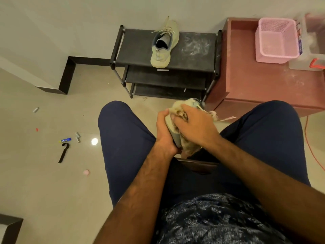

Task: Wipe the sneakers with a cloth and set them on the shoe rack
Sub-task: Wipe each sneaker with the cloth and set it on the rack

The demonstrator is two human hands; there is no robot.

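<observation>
Looking down between our knees at the centre of the frame, we had one pale sneaker [173, 133] in the left grip [164, 128], whose fingers were curled round its sole edge from the left side. The right grip [195, 125] was closed over a crumpled cream cloth [190, 148] and pressed it against the sneaker's upper. Part of the cloth hung below that grip, and a lace trailed out to the right. How much of the shoe lay under the cloth we could not tell.

The second sneaker [163, 44] stood upright in the upper middle of the frame, on the top shelf of the black shoe rack [137, 48], with its toe towards the wall and its heel at the shelf's front edge. A whitish dusty smear marked the shelf just to its right.

Just right of the rack stood a reddish counter [255, 81]. It carried a pink plastic basket [274, 58] in the upper right of the frame, and a clear container with a red handle [314, 62] just beside that.

On the floor at the left lay a small blue tube [65, 140] and a black hooked strap [63, 152], well apart from our hands.
</observation>
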